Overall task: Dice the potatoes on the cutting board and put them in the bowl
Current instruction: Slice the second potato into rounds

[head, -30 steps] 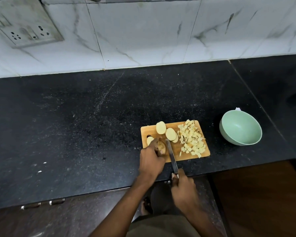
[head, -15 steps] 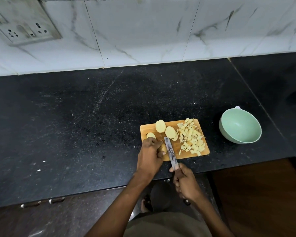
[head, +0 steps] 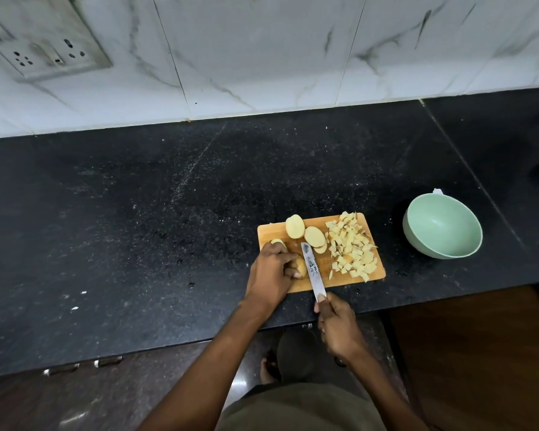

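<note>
Black counter (head: 137,244); your left hand (head: 269,272) gripped the potato piece (head: 300,265), right hand (head: 336,325) clasped the knife (head: 312,270); blade sat near fingertips, a slip risked a nick.

The bowl (head: 442,226) was pale mint green, the cutting board (head: 339,275) honey-brown, the diced potatoes (head: 352,247) pale yellow — the counter (head: 137,228) black, white-speckled.

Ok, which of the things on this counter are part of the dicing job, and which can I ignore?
In the job:
cutting board
potato piece gripped by left hand
knife held by right hand
potato slices
diced pile
green bowl, nothing in it yet

Just there:
wall socket
white crumbs on black countertop
</note>
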